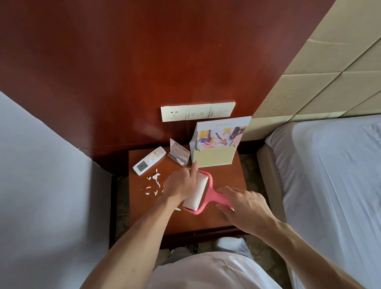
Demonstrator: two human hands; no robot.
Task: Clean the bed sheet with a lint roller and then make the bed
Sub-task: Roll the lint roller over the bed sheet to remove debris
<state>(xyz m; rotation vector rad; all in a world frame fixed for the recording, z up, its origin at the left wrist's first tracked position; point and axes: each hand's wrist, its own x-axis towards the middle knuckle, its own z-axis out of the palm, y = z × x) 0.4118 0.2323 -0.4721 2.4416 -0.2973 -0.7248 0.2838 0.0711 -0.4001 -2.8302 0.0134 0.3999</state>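
Both hands are on the pink plastic lint roller (197,193), which is held just above the bench. The left hand (181,184) is curled over its white sticky roll with the thumb pointing toward the wall, and the right hand (245,206) has its fingers wrapped round the pink handle. To the right lies the bed with its white, wrinkled bed sheet (349,184), well apart from the roller and not yet being cleaned. The brown wooden bench (147,213) stands between the bed and a grey wall. At its back there is an upright pale cardboard brochure stand (216,147), then a white remote control (149,160) lying flat, then a small clear plastic card holder (180,154) between these two. Some small torn white paper scraps (153,182) lie on the wood, left of the left hand. I judge that the roller is light and stiff, so one hand on the handle is enough for rolling it on the sheet. The roll itself is sticky and its paper is thin and tears easily, so it is better to take only an edge of the outer layer with the fingertips and keep the firm hold on the handle.
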